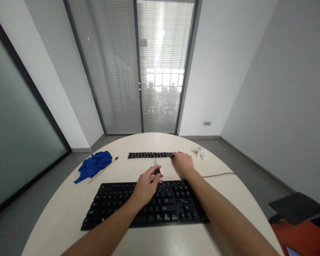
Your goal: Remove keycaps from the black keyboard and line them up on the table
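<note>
Left fingers [156, 178] gripping wire tool [157, 171], right fingers [175, 156] — at keycaps [148, 155]

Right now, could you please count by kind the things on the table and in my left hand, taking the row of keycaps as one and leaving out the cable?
Keyboard: 1
Keycap row: 1
Wire tool, in the left hand: 1
Blue cloth: 1
Brush: 1
Crumpled white item: 1
Total: 6
</note>
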Demonstrator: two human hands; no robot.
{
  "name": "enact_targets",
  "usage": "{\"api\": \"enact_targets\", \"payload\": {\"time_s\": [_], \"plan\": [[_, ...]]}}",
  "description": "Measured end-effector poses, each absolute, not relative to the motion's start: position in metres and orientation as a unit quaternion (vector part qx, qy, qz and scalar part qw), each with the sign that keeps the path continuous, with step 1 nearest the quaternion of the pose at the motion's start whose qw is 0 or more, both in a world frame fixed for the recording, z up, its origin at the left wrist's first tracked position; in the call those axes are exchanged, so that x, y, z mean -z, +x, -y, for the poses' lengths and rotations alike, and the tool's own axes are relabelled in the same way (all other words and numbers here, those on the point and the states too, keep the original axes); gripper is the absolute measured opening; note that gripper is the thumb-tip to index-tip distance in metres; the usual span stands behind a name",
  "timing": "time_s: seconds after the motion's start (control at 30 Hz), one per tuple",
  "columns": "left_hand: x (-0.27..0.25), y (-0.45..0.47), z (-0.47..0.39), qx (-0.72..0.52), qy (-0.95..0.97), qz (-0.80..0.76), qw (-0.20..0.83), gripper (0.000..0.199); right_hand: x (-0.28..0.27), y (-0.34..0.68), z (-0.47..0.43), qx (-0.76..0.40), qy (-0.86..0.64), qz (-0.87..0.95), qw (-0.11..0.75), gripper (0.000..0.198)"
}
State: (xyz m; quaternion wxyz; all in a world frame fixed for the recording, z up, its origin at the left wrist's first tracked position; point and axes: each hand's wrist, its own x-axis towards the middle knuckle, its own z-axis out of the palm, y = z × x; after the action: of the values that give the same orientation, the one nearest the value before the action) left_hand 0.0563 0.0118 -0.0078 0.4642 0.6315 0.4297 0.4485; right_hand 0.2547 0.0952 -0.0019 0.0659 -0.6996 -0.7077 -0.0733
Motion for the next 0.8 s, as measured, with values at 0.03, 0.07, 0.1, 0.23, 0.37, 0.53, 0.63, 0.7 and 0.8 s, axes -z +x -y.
{"api": "enact_targets", "payload": {"time_s": [0.03,0.07,0.1,0.23,0.37,0.53,0.63,0.7,0.8], "plan": [[0.008,0.056,-0.012,-0.449,0.631,-0.430,0.464,0.037,0.002,0.255,-0.096,0.074,-0.698,0.709,0.065,0.031],[0.007,0.056,-0.012,-0.448,0.631,-0.431,0.465,0.037,0.002,0.255,-0.096,0.076,-0.697,0.710,0.064,0.031],[0.007,0.057,-0.012,-0.448,0.630,-0.432,0.465,0.037,0.002,0.255,-0.096,0.077,-0.697,0.711,0.064,0.031],[0.006,0.056,-0.011,-0.447,0.631,-0.436,0.460,0.036,0.002,0.255,-0.096,0.080,-0.696,0.711,0.063,0.030],[0.005,0.056,-0.010,-0.449,0.634,-0.434,0.457,0.036,0.002,0.255,-0.097,0.080,-0.696,0.710,0.063,0.030],[0.003,0.056,-0.009,-0.448,0.639,-0.435,0.450,0.036,0.001,0.254,-0.096,0.077,-0.700,0.706,0.066,0.028],[0.003,0.056,-0.009,-0.449,0.640,-0.435,0.448,0.035,0.000,0.253,-0.094,0.078,-0.704,0.702,0.069,0.033],[0.003,0.055,-0.009,-0.446,0.643,-0.435,0.445,0.035,-0.002,0.253,-0.092,0.078,-0.709,0.697,0.074,0.039],[0.004,0.055,-0.009,-0.437,0.650,-0.436,0.443,0.034,-0.008,0.258,-0.089,0.051,-0.728,0.677,0.092,0.049]]}}
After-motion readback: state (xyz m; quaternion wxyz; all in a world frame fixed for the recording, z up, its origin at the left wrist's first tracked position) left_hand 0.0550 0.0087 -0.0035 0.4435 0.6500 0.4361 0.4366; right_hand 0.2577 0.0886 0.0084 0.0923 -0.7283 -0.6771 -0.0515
